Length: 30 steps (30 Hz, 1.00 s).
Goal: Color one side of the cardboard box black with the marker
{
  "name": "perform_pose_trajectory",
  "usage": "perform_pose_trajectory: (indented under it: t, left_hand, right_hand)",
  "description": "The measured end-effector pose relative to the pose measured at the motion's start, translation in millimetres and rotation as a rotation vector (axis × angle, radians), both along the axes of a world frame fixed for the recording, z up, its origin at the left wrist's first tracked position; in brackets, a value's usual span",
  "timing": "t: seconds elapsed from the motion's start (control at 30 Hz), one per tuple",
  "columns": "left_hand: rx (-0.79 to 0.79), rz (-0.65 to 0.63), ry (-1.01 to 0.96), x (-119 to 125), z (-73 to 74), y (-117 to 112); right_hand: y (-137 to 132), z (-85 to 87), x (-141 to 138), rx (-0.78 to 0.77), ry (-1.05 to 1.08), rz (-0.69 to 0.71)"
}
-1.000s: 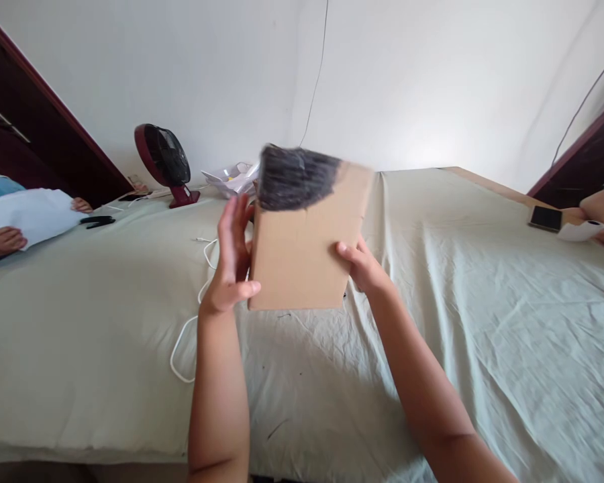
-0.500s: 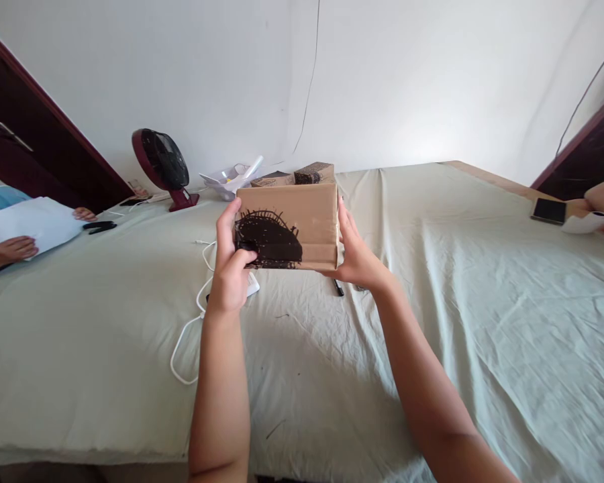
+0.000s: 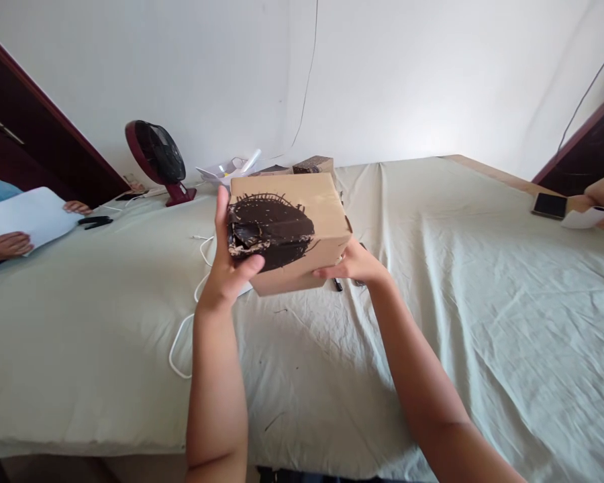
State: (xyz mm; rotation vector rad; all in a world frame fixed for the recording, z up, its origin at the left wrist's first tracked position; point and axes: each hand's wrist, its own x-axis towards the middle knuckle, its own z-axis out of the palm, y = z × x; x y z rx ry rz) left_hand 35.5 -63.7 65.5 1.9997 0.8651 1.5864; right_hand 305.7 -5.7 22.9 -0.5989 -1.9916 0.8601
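Note:
A brown cardboard box (image 3: 316,218) with a large black scribbled patch on its upper face is held up over the table between both my hands. My left hand (image 3: 227,268) grips its left end, thumb curled onto the black patch. My right hand (image 3: 351,265) supports the box from below at its right side, fingers under the bottom edge. A black marker (image 3: 337,285) lies on the cloth just beneath the box.
A pale green cloth (image 3: 458,282) covers the table. A red desk fan (image 3: 160,155), a white cable (image 3: 186,329), a clear bag (image 3: 226,173) and more cardboard boxes (image 3: 312,164) sit at the back. Another person's hands hold white paper (image 3: 23,215) at left; a phone (image 3: 549,205) lies at right.
The box has turned in my hands from standing on end, to lying lengthwise, and now tilts so the black patch faces up. My left thumb moved onto the patch.

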Motion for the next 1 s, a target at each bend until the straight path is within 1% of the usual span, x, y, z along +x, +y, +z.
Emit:
perform_pose_trajectory:
  t: [0.07,0.1,0.13,0.17,0.2,0.23,0.27,0.3,0.37,0.47,0.57,0.7,0.83,0.9,1.0]
  left_hand:
    - [-0.025,0.042,0.027,-4.5,-3.6,5.4]
    - [-0.044,0.078,0.021,-7.5,-6.5,8.8]
    - [-0.064,0.115,0.005,-10.9,-10.1,12.8]
    - [-0.078,0.154,-0.018,-14.5,-14.4,17.3]
    - [-0.091,0.200,-0.039,-18.1,-19.2,22.2]
    - [-0.104,0.255,-0.053,-21.4,-24.3,27.5]
    - [-0.118,0.309,-0.062,-24.3,-29.5,32.8]
    - [-0.131,0.355,-0.066,-26.5,-34.4,37.9]
    - [-0.159,0.405,-0.067,-29.0,-42.7,46.7]
    - [-0.194,0.422,-0.060,-28.7,-49.8,54.0]
    - [-0.212,0.444,-0.042,-26.3,-50.8,54.9]
    - [-0.247,0.496,0.026,-21.1,-46.3,51.0]
    - [-0.255,0.556,0.073,-11.9,-43.0,46.0]
    - [-0.259,0.578,0.092,-6.1,-42.6,43.9]
    - [-0.270,0.626,0.114,4.1,-41.7,42.0]
  right_hand:
    - [2.2,-2.5,2.6,-0.127,0.007,0.094]
    - [4.4,-4.9,3.1,-0.193,0.011,0.110]
    - [7.4,-8.5,2.6,-0.256,-0.005,0.072]
    - [10.8,-13.5,0.9,-0.321,-0.078,-0.032]
    - [14.3,-19.7,-2.2,-0.387,-0.199,-0.180]
    - [17.5,-27.2,-6.8,-0.449,-0.354,-0.360]
    - [20.1,-35.5,-12.5,-0.494,-0.571,-0.565]
    - [21.8,-44.2,-19.0,-0.523,-0.686,-0.670]
    - [22.9,-60.3,-31.7,-0.533,-0.793,-0.770]
    - [22.6,-74.2,-43.2,-0.509,-0.842,-0.779]
    - [25.7,-74.7,-43.9,-0.494,-0.858,-0.731]
    - [31.8,-69.9,-39.1,-0.492,-0.872,-0.697]
    - [30.3,-65.2,-33.5,-0.524,-0.906,-0.669]
    - [27.1,-59.0,-27.2,-0.551,-0.928,-0.632]
    - [21.3,-42.2,-11.1,-0.599,-0.947,-0.540]
